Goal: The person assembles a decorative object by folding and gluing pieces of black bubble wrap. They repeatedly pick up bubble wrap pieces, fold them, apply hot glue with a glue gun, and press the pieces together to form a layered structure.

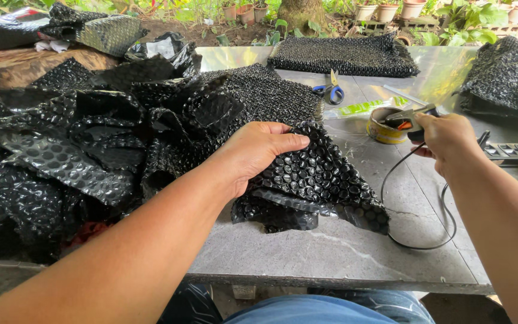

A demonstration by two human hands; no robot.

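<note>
Nearest me, the left hand (259, 150) lies palm down w/ thumb tucked under, gripping a folded piece of black bubble wrap (325, 186) on the grey table (331, 252), beside a big heap of the same wrap (73, 156). The right hand (448, 141) is closed round a small corded tool (412, 120), its black cable (415, 234) looping over the table, tip at a round tin (385, 129). Further back: blue-handled scissors (331, 91), a power strip (511, 153), more stacked wrap (343, 55).

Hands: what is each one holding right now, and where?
Left hand grips a folded black bubble-wrap piece at its upper edge. Right hand holds a corded tool by its handle.
</note>
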